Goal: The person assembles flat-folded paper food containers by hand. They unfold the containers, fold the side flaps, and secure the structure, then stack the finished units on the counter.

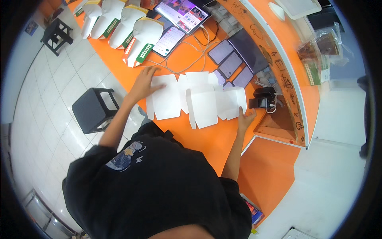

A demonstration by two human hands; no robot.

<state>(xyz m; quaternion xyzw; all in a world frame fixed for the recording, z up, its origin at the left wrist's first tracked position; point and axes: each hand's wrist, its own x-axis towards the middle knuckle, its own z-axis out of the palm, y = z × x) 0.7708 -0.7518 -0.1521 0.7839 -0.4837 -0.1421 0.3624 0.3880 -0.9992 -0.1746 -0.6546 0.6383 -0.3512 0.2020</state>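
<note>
Unfolded white cardboard box blanks (201, 105) lie on the orange desk in front of me, some flaps bent up. Over the left-hand panel (167, 101) is my left hand (145, 84), its fingers spread and the thumb across the panel's edge. At the right end, my right hand (245, 118) is beside a raised flap, thumb and fingers apart, the thumb at the card's corner. Whether either hand presses on the card is hard to tell. Beyond my left hand stand several folded open food boxes (141, 42), white inside with green and orange sides.
Behind the blanks lie a tablet (181, 15) with its screen lit, a phone (168, 42), several more phones (230, 65) and loose cables (185, 44). Black chargers (263, 97) sit at the right. A curved counter edge (274, 59) rises there. Black stools (93, 111) stand on the tiled floor.
</note>
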